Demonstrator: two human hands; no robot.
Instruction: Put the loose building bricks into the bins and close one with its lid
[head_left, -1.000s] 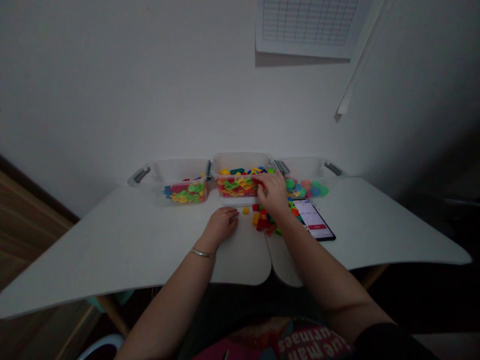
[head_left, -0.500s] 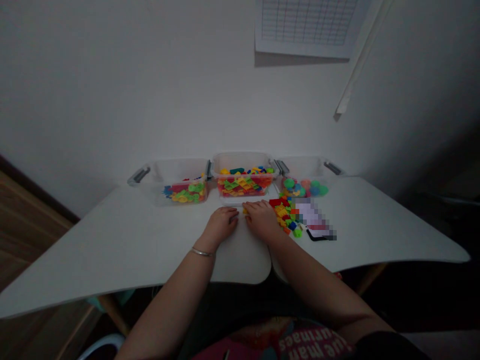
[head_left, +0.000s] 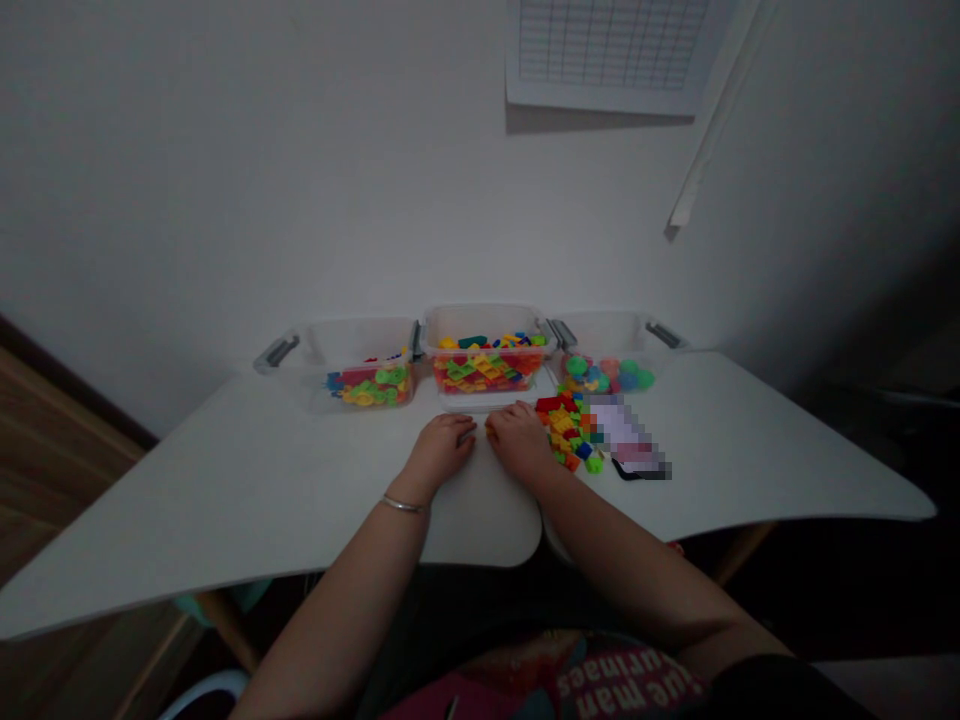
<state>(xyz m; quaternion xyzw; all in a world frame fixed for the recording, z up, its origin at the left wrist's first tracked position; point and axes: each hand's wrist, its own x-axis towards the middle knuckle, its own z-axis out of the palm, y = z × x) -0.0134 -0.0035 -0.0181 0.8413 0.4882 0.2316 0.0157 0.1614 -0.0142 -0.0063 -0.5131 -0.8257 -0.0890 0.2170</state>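
My left hand (head_left: 442, 446) rests on the white table, its fingers slightly curled with the thumb apart, and nothing shows in it. Just to its right, my right hand (head_left: 520, 438) has its fingers bent down, closed around a small yellow building block (head_left: 489, 425) that is mostly hidden by the fingertips. The two hands are close but do not touch. Beside the right hand lies a loose pile of colourful building blocks (head_left: 564, 425) in red, yellow, green, orange and blue.
Behind the hands, against the wall, stand a middle clear bin (head_left: 487, 352) of blocks, a left clear bin (head_left: 360, 345) of plastic pieces and a right clear bin (head_left: 611, 340) with round pieces. A pixelated phone (head_left: 626, 440) lies right of the pile. Two tabletops (head_left: 480, 530) meet near me.
My right hand's fingers have shifted very slightly, covering more of the yellow block. My left hand stays in place, and the view has tilted a little.
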